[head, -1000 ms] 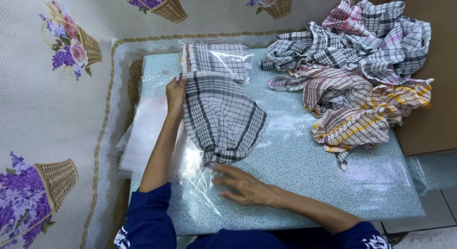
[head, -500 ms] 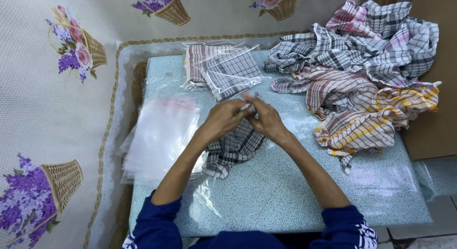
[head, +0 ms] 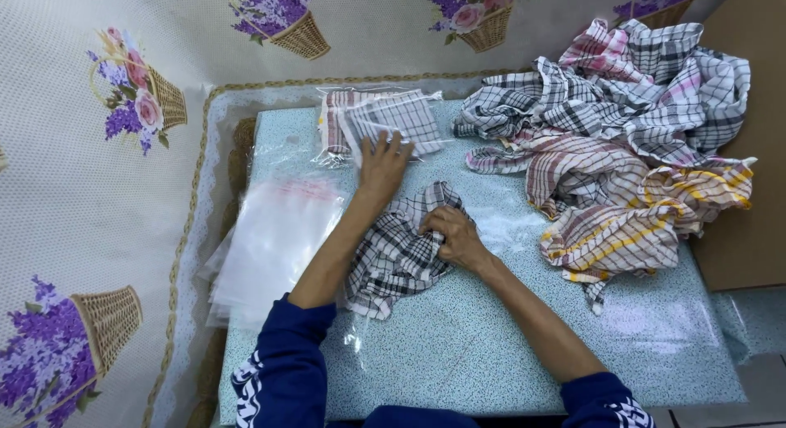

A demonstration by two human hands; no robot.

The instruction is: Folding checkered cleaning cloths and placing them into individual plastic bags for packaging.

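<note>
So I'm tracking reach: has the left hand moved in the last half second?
Yes. The left hand went away from the right hand, up to the bagged cloths.

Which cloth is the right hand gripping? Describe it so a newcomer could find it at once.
Start at the speckled blue table and find the clear bag lying near its front-left. The bunched checked cloth on it, under the right hand, is black-and-white, unlike the pink and yellow pile to its right.

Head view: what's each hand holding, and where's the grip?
Right hand bunches the black-checked cloth at its upper right edge. Left hand lies flat on the bagged cloths, holding nothing.
</note>
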